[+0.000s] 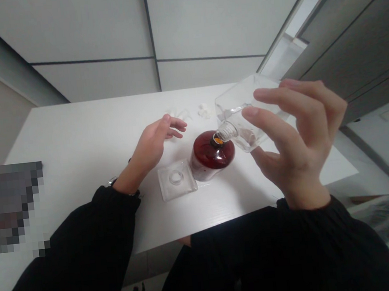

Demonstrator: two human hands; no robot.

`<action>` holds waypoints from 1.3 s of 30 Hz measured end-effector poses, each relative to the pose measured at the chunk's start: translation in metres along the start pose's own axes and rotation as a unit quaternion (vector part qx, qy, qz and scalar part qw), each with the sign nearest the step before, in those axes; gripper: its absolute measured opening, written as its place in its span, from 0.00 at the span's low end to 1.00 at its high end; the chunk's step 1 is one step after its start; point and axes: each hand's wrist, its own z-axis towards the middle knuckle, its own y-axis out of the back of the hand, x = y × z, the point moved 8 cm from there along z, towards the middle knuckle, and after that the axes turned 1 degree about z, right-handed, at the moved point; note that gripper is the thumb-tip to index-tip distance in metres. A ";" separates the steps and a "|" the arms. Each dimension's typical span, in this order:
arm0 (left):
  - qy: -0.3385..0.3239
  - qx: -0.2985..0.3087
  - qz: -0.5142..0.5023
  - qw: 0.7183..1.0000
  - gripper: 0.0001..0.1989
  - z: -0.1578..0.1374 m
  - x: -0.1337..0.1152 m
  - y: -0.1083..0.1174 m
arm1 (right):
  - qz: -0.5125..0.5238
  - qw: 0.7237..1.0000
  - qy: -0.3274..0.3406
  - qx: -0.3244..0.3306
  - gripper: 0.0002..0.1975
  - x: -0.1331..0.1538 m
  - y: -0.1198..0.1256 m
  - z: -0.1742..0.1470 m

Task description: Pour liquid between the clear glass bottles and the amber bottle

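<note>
"What do you have on the right hand [298, 139]?"

"From my remote seat I see it at the right of the frame, fingers gripping a clear bottle [240, 117]. Thumb is below, the others are over the top and far side."

"How is that bottle lying?"

"Tilted, with its ribbed neck pointing left and down at the mouth of a dark red bottle [212, 155]. I can't tell from here whether neck and rim touch."

"And the red one?"

"Upright on the white bench [85, 129], just right of the frame's centre. Its mouth has a black rim, and I see orange inside it."

"The left hand [152, 143]?"

"Left of centre. Its fingers are loosely bent and apart, holding nothing, near the red bottle's upper left. I make out something silvery at that wrist, by the black sleeve [95, 230]."

"Anything else around them?"

"A clear square container [185, 186] with a round ring on top, just below and left of the red bottle; I can't say whether they touch. Some crumpled whitish scraps [204, 111] lie above the red bottle, toward the bench's far edge. Pale panels [202, 19] fill the top of my view."
</note>
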 end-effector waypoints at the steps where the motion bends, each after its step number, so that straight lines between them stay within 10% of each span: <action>1: 0.000 0.000 0.000 1.000 0.33 0.000 0.000 0.000 | -0.001 1.000 -0.002 -0.001 0.15 0.000 0.000 0.000; 39: 0.007 0.010 0.011 1.000 0.31 -0.001 0.002 0.000 | -0.001 1.000 0.007 -0.010 0.19 0.000 0.004 0.003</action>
